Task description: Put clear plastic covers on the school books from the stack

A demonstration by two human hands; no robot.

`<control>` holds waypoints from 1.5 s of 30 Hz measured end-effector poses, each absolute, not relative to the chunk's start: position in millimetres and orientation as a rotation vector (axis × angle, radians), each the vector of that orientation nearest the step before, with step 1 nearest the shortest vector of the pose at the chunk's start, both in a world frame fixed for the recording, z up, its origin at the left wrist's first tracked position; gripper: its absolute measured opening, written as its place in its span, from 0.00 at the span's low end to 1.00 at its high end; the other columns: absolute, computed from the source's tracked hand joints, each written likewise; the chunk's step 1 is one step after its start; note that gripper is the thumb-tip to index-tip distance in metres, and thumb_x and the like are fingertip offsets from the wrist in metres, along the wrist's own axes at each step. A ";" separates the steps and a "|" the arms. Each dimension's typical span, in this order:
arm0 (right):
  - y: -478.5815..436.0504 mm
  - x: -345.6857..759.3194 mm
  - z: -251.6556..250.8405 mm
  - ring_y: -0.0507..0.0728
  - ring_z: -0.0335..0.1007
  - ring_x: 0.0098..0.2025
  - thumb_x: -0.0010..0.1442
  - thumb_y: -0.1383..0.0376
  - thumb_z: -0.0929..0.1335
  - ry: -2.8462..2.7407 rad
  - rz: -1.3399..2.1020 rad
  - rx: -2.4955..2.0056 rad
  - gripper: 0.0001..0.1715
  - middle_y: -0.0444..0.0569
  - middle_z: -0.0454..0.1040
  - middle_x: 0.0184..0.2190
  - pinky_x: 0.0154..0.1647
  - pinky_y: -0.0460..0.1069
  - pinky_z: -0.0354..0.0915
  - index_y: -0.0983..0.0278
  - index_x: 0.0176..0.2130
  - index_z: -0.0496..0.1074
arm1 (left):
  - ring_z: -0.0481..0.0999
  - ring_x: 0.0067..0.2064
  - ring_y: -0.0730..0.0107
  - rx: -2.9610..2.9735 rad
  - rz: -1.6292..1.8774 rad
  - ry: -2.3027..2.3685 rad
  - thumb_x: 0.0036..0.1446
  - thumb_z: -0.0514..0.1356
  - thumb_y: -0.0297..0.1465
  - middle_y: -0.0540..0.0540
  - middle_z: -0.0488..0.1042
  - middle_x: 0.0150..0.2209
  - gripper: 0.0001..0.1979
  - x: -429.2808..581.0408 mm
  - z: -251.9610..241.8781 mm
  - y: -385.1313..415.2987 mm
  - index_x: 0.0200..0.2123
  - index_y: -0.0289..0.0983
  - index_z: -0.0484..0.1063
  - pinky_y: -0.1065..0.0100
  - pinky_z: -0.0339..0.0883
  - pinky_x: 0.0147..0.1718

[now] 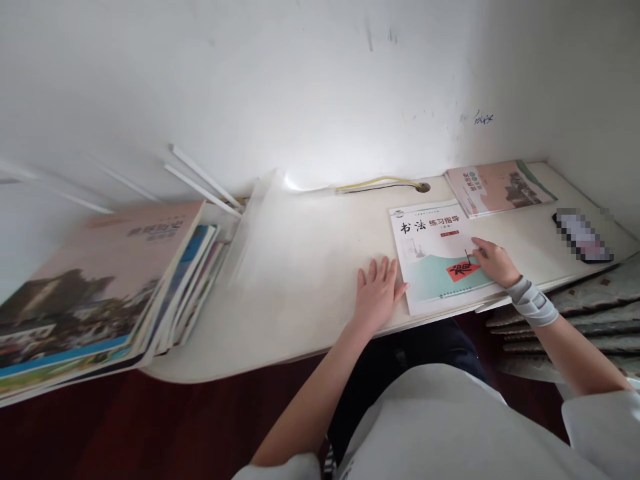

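Note:
A calligraphy workbook (425, 250) with a white and green cover and a red diamond bearing a black character lies flat on the white desk. Over its right half rests my right hand (495, 262), wearing a grey wrist brace; the fingertips touch the cover, with the forefinger stretched out and apart from the digit below it. My left hand (376, 290) is laid palm down on the desk just left of the workbook. Its fingers are spread, and the thumb reaches the book's left edge.
A stack of books (100, 287) stands at the left end of the desk (280, 293). Behind the workbook lies a pink book (500, 189), with a phone (583, 237) to its right. A yellow cable (380, 179) runs along the wall into a hole. Patterned cushions (590, 313) are at lower right.

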State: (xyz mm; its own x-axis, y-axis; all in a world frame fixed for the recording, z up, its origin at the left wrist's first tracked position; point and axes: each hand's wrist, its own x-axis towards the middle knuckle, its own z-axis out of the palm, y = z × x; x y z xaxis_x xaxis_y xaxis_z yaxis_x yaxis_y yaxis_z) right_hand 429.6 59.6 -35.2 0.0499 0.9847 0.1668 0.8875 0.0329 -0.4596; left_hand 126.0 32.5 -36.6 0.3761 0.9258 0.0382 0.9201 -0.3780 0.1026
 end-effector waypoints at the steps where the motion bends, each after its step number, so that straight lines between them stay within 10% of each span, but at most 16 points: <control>1: 58.6 430.4 -34.5 0.61 0.73 0.40 0.57 0.64 0.61 -1.903 0.262 -1.883 0.25 0.57 0.76 0.41 0.45 0.55 0.67 0.68 0.52 0.69 | 0.50 0.65 0.46 2.569 0.168 1.696 0.64 0.41 0.44 0.36 0.55 0.64 0.30 127.7 -35.8 29.6 0.63 0.32 0.53 0.41 0.47 0.59; 21: 42.3 459.4 -33.3 0.60 0.70 0.51 0.59 0.63 0.61 -1.804 0.560 -1.705 0.23 0.52 0.74 0.49 0.55 0.56 0.64 0.62 0.53 0.69 | 0.55 0.64 0.51 2.625 0.235 1.624 0.63 0.45 0.44 0.34 0.57 0.63 0.31 131.7 -43.4 23.4 0.61 0.28 0.57 0.48 0.49 0.61; 36: 21.8 441.4 -20.5 0.50 0.56 0.21 0.54 0.58 0.64 -1.824 0.551 -1.807 0.21 0.37 0.59 0.18 0.25 0.45 0.58 0.63 0.47 0.68 | 0.55 0.64 0.52 2.602 0.253 1.630 0.63 0.43 0.44 0.35 0.57 0.63 0.31 132.5 -41.0 21.9 0.61 0.30 0.57 0.49 0.50 0.61; 45: 14.0 455.0 -28.7 0.62 0.70 0.42 0.60 0.58 0.60 -1.939 0.170 -1.843 0.22 0.59 0.73 0.41 0.45 0.56 0.65 0.67 0.49 0.69 | 0.55 0.64 0.53 2.584 0.258 1.627 0.65 0.40 0.39 0.34 0.57 0.63 0.27 136.7 -35.5 27.9 0.59 0.28 0.60 0.49 0.52 0.60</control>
